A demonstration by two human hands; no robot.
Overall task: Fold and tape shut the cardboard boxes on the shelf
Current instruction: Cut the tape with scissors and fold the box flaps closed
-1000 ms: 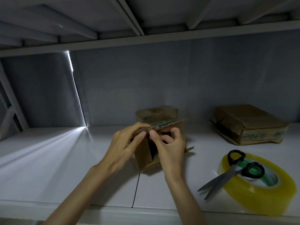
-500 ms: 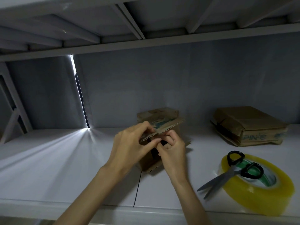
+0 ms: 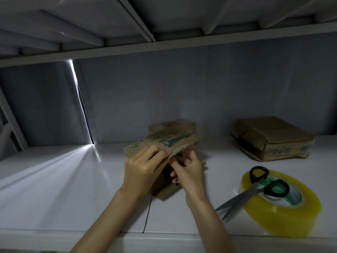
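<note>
Small cardboard box (image 3: 171, 141) on shelf (image 3: 73, 189): left hand (image 3: 142, 168) fingers (image 3: 160, 155) pinch its top flap; right hand (image 3: 189, 172) fingers curl inside the opening.

A white shelf (image 3: 54, 189) carries an open cardboard box (image 3: 171, 141) at its middle. A second box (image 3: 273, 137) lies far right. Near right, a roll of yellow tape (image 3: 291, 216) lies flat, with scissors (image 3: 255, 190) resting across it.

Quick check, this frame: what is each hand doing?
Left hand: pinches the top flap of the box.
Right hand: fingers curled at the box's open end, under the flap.
</note>
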